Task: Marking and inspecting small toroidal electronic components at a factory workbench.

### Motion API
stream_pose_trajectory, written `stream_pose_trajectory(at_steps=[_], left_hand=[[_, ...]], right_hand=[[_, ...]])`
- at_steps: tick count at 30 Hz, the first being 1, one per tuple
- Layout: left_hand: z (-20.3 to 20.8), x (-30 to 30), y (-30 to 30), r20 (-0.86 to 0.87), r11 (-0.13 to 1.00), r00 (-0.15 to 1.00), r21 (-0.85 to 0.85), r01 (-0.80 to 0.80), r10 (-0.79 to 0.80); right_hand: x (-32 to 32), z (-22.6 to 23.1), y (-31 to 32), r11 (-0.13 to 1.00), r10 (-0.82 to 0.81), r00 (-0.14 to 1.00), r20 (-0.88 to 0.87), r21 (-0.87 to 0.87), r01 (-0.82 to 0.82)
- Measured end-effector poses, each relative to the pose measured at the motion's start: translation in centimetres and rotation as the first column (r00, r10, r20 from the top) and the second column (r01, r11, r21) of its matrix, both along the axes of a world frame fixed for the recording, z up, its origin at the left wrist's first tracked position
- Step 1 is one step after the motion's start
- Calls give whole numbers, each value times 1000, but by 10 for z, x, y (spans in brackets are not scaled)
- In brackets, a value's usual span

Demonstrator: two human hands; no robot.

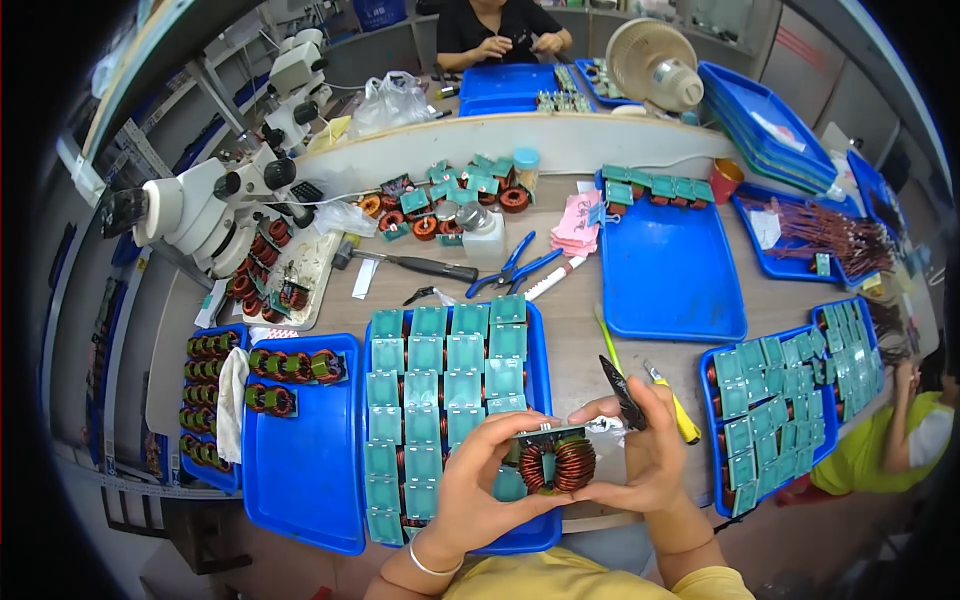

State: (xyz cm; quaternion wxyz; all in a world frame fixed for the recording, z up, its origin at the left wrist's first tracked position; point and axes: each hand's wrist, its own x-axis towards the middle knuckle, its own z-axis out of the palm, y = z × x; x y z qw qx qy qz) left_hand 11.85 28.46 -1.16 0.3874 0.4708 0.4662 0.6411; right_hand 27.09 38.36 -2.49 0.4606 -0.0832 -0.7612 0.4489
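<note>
The coil part [556,462] sits between both hands, low in the middle, over the near edge of the blue tray [538,350]. It lies flat and wide, from 9 to 3 o'clock. The left hand [478,480] pinches its left end. The right hand [640,455] closes on its right end and also holds a black tool [622,392] pointing to 11 o'clock.

Electronics assembly workshop. Long worktop [570,330] ahead of hands, crowded with blue trays [665,280] of copper-wound coils [290,365] and teal-capped parts [445,365]. Stereo microscope [205,205] far left of hands; pliers [510,268], solvent bottle [483,235] beyond them. Desk fan [650,62], another person [495,30] working opposite.
</note>
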Motion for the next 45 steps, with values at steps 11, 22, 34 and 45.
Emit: stream_pose_trajectory(at_steps=[11, 22, 34, 45], left_hand=[[23, 11, -16, 168, 959, 953, 175, 224, -253], [37, 47, -38, 415, 903, 803, 170, 394, -428], [32, 83, -36, -34, 870, 882, 151, 470, -470], [32, 67, -44, -25, 877, 884, 118, 466, -466]], right_hand=[[23, 36, -38, 923, -306, 952, 13, 251, 293], [59, 67, -91, 860, -456, 890, -5, 255, 443], [106, 40, -121, 849, -525, 847, -76, 13, 528], [94, 45, -111, 855, -495, 869, 12, 187, 484]])
